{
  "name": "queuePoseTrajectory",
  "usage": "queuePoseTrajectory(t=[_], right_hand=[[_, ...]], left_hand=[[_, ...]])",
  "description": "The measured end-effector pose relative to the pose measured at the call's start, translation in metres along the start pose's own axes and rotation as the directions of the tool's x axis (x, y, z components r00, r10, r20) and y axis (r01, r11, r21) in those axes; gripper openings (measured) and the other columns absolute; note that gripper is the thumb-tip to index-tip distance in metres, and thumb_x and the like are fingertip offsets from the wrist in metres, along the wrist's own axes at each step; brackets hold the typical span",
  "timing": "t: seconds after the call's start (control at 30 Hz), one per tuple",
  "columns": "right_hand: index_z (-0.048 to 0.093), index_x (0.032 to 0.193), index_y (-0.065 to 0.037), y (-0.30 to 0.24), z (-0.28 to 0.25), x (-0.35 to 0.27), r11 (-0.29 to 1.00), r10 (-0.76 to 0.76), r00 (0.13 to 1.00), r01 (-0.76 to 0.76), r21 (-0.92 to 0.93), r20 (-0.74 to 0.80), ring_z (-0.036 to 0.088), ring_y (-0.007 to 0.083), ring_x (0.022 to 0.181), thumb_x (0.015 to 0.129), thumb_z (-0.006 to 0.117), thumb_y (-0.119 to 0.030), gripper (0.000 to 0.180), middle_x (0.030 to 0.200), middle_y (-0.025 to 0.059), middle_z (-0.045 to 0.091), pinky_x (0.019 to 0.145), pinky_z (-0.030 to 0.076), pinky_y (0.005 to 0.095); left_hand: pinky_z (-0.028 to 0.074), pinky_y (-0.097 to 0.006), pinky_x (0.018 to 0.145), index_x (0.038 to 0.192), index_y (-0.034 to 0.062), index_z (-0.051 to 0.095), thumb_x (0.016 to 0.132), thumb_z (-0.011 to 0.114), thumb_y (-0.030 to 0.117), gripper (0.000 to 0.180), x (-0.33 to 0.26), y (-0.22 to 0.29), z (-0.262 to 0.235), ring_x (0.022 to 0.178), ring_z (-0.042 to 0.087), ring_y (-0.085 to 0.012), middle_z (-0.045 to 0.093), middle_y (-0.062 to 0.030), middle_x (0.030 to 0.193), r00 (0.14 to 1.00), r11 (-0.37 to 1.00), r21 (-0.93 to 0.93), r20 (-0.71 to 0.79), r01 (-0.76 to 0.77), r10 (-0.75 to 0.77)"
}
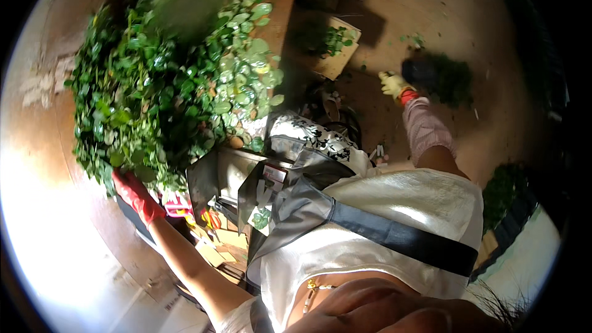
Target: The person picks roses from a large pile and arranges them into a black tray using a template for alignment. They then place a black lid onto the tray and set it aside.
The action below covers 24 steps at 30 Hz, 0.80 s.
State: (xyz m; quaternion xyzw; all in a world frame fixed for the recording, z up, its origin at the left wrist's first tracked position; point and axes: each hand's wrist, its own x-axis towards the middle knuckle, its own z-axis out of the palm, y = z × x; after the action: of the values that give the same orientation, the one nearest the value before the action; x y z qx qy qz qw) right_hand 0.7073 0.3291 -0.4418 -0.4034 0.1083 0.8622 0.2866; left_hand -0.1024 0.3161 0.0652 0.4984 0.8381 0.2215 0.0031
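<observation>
Two gloved hands: left hand (137, 196), red glove, grip closed on the lower edge of the leafy green heap (176, 80) piled above it on the table (74, 209); right hand (394, 84), yellow glove, grip state unclear, reaching toward dark foliage (445, 77) just beyond; best lifted from beneath, evenly.

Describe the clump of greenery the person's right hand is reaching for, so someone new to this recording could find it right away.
Start from the big heap of green leaves on the table at upper left, then look right across the brown floor. Past the yellow-gloved right hand lies a dark leafy clump. It is darker and more shadowed than the greens on the cardboard sheet.
</observation>
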Motion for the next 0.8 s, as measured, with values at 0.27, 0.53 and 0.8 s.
queuePoseTrajectory(t=[0.27, 0.53, 0.8], right_hand=[[0.074, 0.105, -0.003, 0.125, 0.432, -0.094, 0.181, 0.372, 0.846, 0.337, -0.924, 0.382, 0.072, 0.0144, 0.072, 0.107, 0.061, -0.036, 0.035, 0.084, 0.0068, 0.077, 0.065, 0.054, 0.0260], [0.071, 0.126, 0.000, 0.257, 0.583, -0.148, 0.197, 0.565, 0.098, 0.948, -0.249, 0.819, 0.076, 0.0311, 0.094, 0.105, 0.063, -0.027, 0.035, 0.106, 0.0174, 0.078, 0.081, 0.059, 0.0377], [0.061, 0.141, -0.006, 0.338, 0.587, -0.108, -0.373, 0.680, 0.231, 0.926, 0.057, 0.696, 0.073, 0.0339, 0.095, 0.097, 0.068, -0.027, 0.050, 0.116, 0.0152, 0.075, 0.081, 0.058, 0.0429]], left_hand=[[0.033, -0.053, 0.117, 0.145, 0.0186, 0.060, 0.083, 0.081, 0.022, 0.065, -0.074, 0.000, -0.051, 0.135, 0.053, -0.0331, 0.060, -0.0120, 0.147, 0.932, 0.669, 0.719, -0.086, -0.186, 0.352], [0.047, -0.052, 0.103, 0.139, 0.0104, 0.061, 0.087, 0.073, 0.037, 0.060, -0.219, -0.195, -0.081, 0.124, 0.061, -0.0413, 0.059, -0.0198, 0.146, 0.927, 0.643, 0.671, -0.315, 0.370, -0.204], [0.052, -0.050, 0.097, 0.125, 0.0109, 0.070, 0.088, 0.074, 0.038, 0.046, -0.339, -0.337, -0.099, 0.122, 0.064, -0.0335, 0.070, -0.0119, 0.128, 0.438, 0.086, 0.647, -0.406, 0.758, -0.802]])
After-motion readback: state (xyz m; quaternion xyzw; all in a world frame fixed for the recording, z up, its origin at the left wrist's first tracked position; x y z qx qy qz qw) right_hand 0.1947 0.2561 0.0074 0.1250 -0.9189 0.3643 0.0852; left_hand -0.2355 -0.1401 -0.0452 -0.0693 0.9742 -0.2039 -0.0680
